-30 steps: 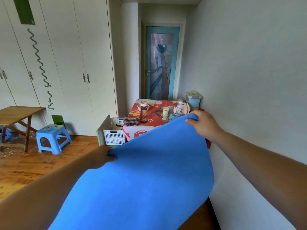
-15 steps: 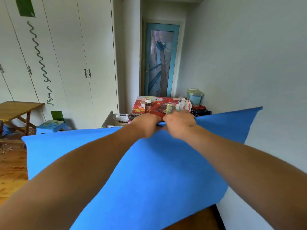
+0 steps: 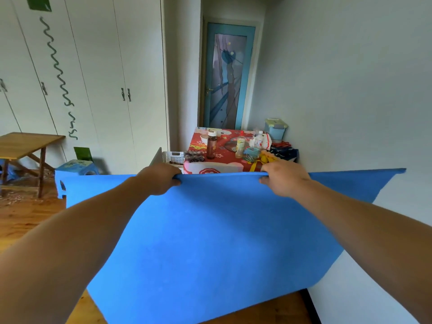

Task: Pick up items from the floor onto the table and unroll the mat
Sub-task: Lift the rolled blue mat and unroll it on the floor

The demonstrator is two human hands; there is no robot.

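Observation:
A large blue mat (image 3: 210, 242) hangs spread out in front of me, its top edge level and held up in the air. My left hand (image 3: 161, 178) grips that top edge left of centre, and my right hand (image 3: 284, 177) grips it right of centre. Beyond the mat stands a small table with a red patterned cloth (image 3: 198, 146). On it are a brown bottle (image 3: 211, 144), a yellow bottle (image 3: 240, 146), a small teal cup (image 3: 252, 153) and other small items. The floor under the mat is hidden.
A white basket (image 3: 173, 157) sits left of the red table. A blue stool (image 3: 74, 168) and a wooden table (image 3: 25, 146) stand at the left by the cupboards. The white wall runs close on my right. A blue door (image 3: 228, 76) is at the back.
My hands, together at the middle of the mat's top edge half a second ago, have slid apart along it. The mat now hangs wider and flatter.

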